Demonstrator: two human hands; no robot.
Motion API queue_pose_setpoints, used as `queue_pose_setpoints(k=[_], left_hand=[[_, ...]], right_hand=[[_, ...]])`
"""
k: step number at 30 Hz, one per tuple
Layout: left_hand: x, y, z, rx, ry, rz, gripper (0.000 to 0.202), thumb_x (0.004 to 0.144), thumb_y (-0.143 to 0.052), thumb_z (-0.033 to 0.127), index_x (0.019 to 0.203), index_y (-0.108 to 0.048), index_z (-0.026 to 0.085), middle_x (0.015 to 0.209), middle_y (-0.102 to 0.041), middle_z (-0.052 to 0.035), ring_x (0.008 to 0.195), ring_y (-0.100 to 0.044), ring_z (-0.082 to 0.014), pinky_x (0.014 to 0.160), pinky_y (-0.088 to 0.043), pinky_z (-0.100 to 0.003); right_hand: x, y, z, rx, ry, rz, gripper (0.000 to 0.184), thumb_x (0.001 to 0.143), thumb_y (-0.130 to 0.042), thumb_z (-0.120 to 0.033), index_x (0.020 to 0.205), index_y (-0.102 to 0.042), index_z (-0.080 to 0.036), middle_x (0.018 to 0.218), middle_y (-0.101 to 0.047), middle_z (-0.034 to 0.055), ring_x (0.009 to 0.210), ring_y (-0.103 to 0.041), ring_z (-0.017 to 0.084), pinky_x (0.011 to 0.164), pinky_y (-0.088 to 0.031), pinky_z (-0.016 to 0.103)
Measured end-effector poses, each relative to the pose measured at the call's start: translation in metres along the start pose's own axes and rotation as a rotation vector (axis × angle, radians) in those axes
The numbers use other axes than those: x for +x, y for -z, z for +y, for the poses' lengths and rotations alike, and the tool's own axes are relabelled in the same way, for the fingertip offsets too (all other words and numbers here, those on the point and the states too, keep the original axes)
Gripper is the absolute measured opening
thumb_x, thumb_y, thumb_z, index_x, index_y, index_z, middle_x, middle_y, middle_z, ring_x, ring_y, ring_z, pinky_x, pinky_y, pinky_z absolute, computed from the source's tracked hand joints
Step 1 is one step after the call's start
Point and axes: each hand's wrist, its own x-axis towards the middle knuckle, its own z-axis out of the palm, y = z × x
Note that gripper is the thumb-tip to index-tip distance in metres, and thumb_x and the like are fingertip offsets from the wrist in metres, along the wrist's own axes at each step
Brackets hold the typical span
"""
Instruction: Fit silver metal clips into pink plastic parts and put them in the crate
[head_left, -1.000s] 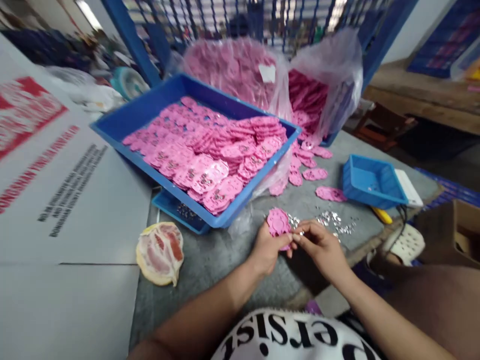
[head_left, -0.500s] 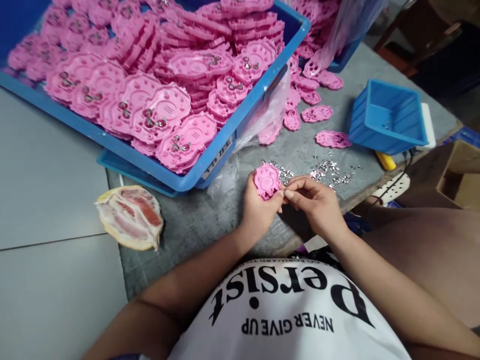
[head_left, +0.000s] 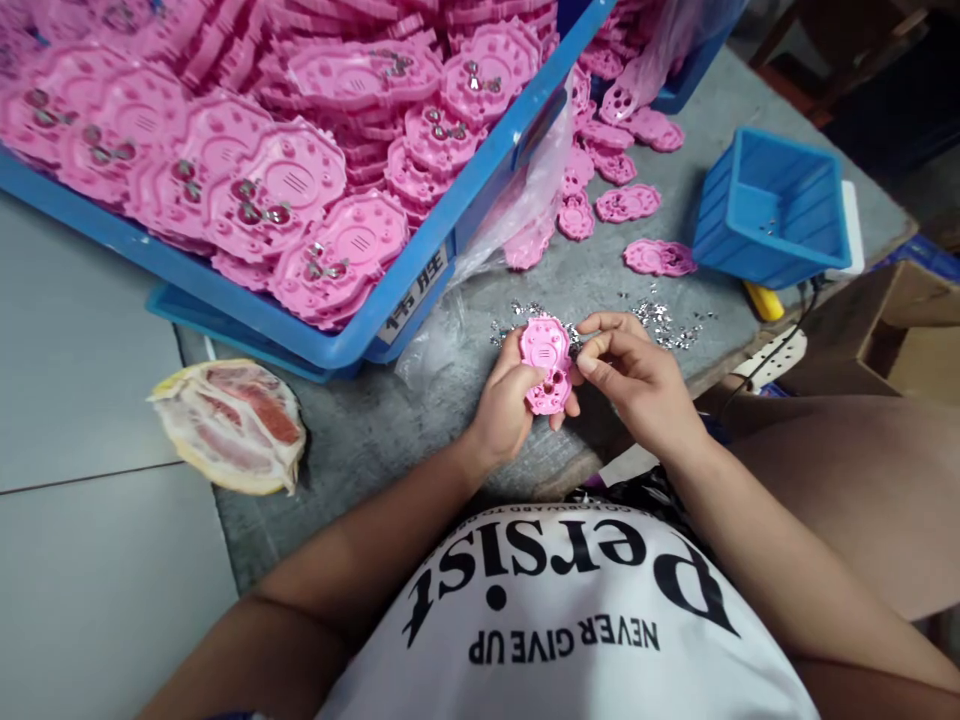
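My left hand (head_left: pixel 504 408) is closed around a pink plastic toy panel (head_left: pixel 545 345), its thumb pressed on the face. The panel has scalloped edges, an oval ring with short slots, and small holes in its lower half. Close beside its right edge, my right hand (head_left: pixel 641 378) is closed in a pinch; a small dark piece shows at the fingertips, too tiny to name. Small shiny metal pieces (head_left: pixel 666 325) lie scattered on the grey table just beyond both hands.
A large blue crate (head_left: pixel 450 215) of stacked pink panels, many bearing metal pieces, stands at the upper left. Loose pink panels (head_left: pixel 628 203) lie near a small blue bin (head_left: pixel 765 262). A cut citrus half (head_left: pixel 229 425) sits at left, a cardboard box (head_left: pixel 892 325) at right.
The pink panel has turned in my left hand and its lower half with the holes now shows. My right hand has parted slightly from the left hand's fingers.
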Motion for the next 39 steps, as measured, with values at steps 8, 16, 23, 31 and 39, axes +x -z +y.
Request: queue_pose_setpoints(k=[8,16,23,31,39], left_hand=[[0.002,0.002,0.0,0.0,0.056,-0.044,0.052,0.073,-0.054,0.025,0.123,-0.047,0.018,0.079,-0.062,0.0013,0.047,-0.062,-0.0152,0.036,-0.039,-0.023],[0.003,0.003,-0.003,0.031,0.06,-0.05,0.054,0.074,-0.055,0.026,0.127,-0.052,0.017,0.083,-0.065,-0.0012,0.048,-0.062,-0.0127,0.037,-0.038,-0.02],[0.003,0.003,-0.005,0.078,0.064,-0.068,0.053,0.077,-0.052,0.026,0.129,-0.051,0.015,0.064,-0.059,0.0035,0.042,-0.057,-0.0139,0.037,-0.039,-0.021],[0.002,0.006,-0.007,0.14,0.063,-0.131,0.044,0.088,-0.054,0.031,0.128,-0.054,0.013,0.06,-0.063,0.0014,0.045,-0.062,-0.0155,0.04,-0.04,-0.021],[0.002,0.007,-0.009,0.167,0.032,-0.128,0.038,0.091,-0.052,0.031,0.125,-0.054,0.014,0.06,-0.065,0.0012,0.044,-0.061,-0.0155,0.041,-0.041,-0.021]], right_hand=[[-0.002,0.002,0.002,-0.075,0.027,-0.128,0.02,0.094,-0.067,-0.033,0.077,-0.068,-0.021,0.129,-0.063,0.0092,0.133,-0.053,0.03,0.118,-0.034,0.055],[0.0,0.005,0.007,-0.117,0.028,-0.173,0.026,0.094,-0.068,-0.042,0.079,-0.071,-0.021,0.137,-0.062,0.0093,0.134,-0.054,0.031,0.119,-0.033,0.055],[0.0,0.006,0.009,-0.186,0.062,-0.189,0.025,0.095,-0.068,-0.042,0.082,-0.072,-0.021,0.138,-0.061,0.008,0.133,-0.053,0.032,0.119,-0.032,0.056],[0.002,0.012,0.006,-0.148,0.03,-0.219,0.026,0.094,-0.069,-0.042,0.078,-0.07,-0.021,0.133,-0.064,0.0082,0.131,-0.056,0.031,0.118,-0.036,0.054],[0.001,0.01,0.009,-0.046,-0.04,-0.17,0.025,0.09,-0.074,-0.042,0.076,-0.072,-0.021,0.134,-0.064,0.0098,0.135,-0.054,0.033,0.121,-0.033,0.056]])
